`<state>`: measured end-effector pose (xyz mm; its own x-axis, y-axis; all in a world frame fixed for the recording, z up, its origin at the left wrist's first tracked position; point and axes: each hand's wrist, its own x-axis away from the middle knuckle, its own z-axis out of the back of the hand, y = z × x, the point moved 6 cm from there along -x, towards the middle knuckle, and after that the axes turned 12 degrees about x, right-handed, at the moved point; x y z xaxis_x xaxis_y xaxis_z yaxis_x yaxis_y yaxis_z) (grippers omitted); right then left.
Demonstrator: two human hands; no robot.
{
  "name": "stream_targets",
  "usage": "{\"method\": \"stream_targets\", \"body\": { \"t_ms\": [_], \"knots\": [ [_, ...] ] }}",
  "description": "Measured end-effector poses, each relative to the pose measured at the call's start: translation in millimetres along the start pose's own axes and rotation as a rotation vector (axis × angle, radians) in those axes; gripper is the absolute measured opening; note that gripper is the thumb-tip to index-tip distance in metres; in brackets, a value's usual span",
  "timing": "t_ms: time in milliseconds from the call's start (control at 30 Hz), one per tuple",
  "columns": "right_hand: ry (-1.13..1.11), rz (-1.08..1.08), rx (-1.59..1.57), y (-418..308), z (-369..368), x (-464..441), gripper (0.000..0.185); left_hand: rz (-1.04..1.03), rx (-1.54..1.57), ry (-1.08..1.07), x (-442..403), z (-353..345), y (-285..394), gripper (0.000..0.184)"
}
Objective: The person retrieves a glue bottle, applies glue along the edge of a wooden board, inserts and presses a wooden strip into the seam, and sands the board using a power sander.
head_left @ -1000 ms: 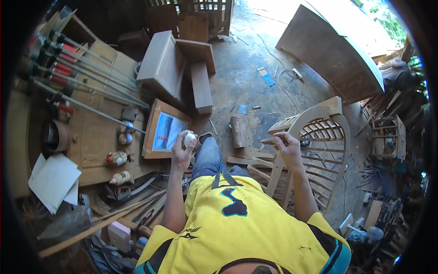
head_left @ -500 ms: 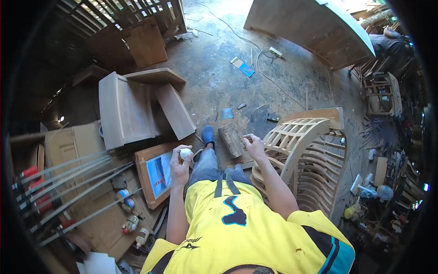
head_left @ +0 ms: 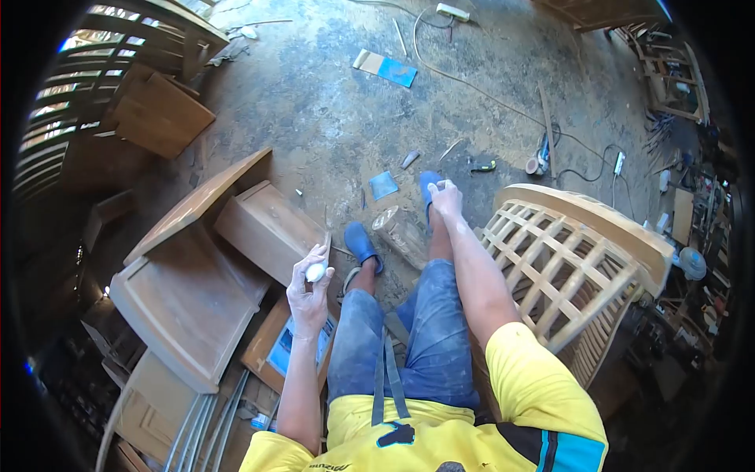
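In my left hand (head_left: 307, 293) is a small white rounded object (head_left: 316, 272), gripped between thumb and fingers in front of the wooden cabinet piece. My right hand (head_left: 446, 198) is raised over my right foot, its fingers drawn together; whatever may be between them is too small to make out. Below my hands are my blue shoes (head_left: 361, 241) on the floor, with a short log (head_left: 399, 234) between them. Right of my right arm stands a curved wooden lattice frame (head_left: 562, 263).
A wooden cabinet piece (head_left: 193, 295) lies at the left, above metal clamp bars (head_left: 206, 421). A framed panel (head_left: 275, 354) is beside my left forearm. On the floor are a blue sheet (head_left: 384, 186), sandpaper strip (head_left: 385, 68), power tool (head_left: 539, 157) and cable (head_left: 487, 96).
The view has swung, bringing both shoes and more floor into sight. My right hand has moved out past my knee, its fingers closer together. My left hand still holds the white object.
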<state>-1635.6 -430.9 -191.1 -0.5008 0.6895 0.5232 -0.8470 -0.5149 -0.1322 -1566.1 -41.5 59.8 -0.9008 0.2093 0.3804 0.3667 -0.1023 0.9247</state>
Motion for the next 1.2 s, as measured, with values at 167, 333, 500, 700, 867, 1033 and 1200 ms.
{"method": "stream_targets", "body": {
  "t_ms": [167,333,500,700,867,1033,1200],
  "knots": [
    [-0.150,-0.101,0.000,-7.2,-98.6,-91.9,0.058,-0.034,-0.048,-0.047,-88.0,-47.0,-71.4,0.024],
    [-0.169,-0.174,-0.028,10.5,-248.4,-193.9,0.057,-0.045,-0.063,-0.080,-165.0,-86.7,-166.3,0.025],
    [-0.029,-0.289,-0.045,22.9,-303.1,-241.4,0.049,0.031,-0.058,-0.075,-203.3,-107.8,-217.9,0.026],
    [-0.055,-0.024,-0.647,-35.4,-204.2,-198.4,0.020,0.141,-0.005,-0.147,-216.8,-119.5,-169.1,0.026],
    [0.101,0.431,-0.681,-191.3,108.7,-38.2,0.032,0.010,-0.009,-0.236,-216.5,-122.8,-38.4,0.023],
    [0.313,1.054,-0.350,-300.0,325.2,111.2,0.028,-0.192,-0.079,-0.378,-197.6,-113.1,116.1,0.026],
    [0.221,1.121,-0.345,-345.9,440.6,196.2,0.026,-0.363,-0.020,-0.427,-171.5,-90.7,248.3,0.030]
  ]
}}
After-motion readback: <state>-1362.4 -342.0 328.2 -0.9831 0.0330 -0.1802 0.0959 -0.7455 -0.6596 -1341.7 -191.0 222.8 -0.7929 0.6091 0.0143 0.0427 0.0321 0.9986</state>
